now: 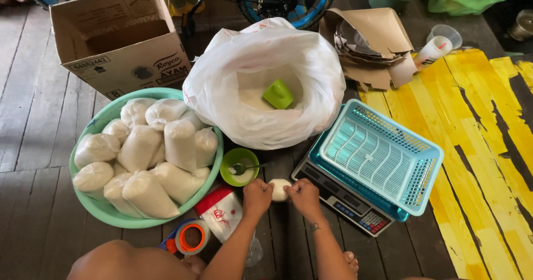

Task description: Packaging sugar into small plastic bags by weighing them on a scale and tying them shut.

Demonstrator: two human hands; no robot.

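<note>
Both hands meet over the dark plank floor point(33, 119), closed on one small white packet point(279, 189) held between them. The left hand point(257, 195) grips the packet's left end with its fingers curled tight around it, knuckles up; the right hand point(303, 194) pinches the right end in the same way, so only the rounded middle of the packet shows. Neither hand has any open span: both are folded down on the packet, touching it from opposite sides. The packet sits just in front of a small green bowl point(239, 166) with a spoon point(244, 168) lying in it, and just beside the near corner of a digital scale point(344, 202) that carries a light blue plastic basket point(383, 155). Behind the bowl stands a big white plastic sack point(266, 80), open at the top, with a green scoop point(278, 94) inside. To the left, a wide green basin point(105, 210) is heaped with filled white bags point(150, 163). Near the left forearm lie a roll of tape point(191, 236) and a stack of empty bags point(222, 213).
</note>
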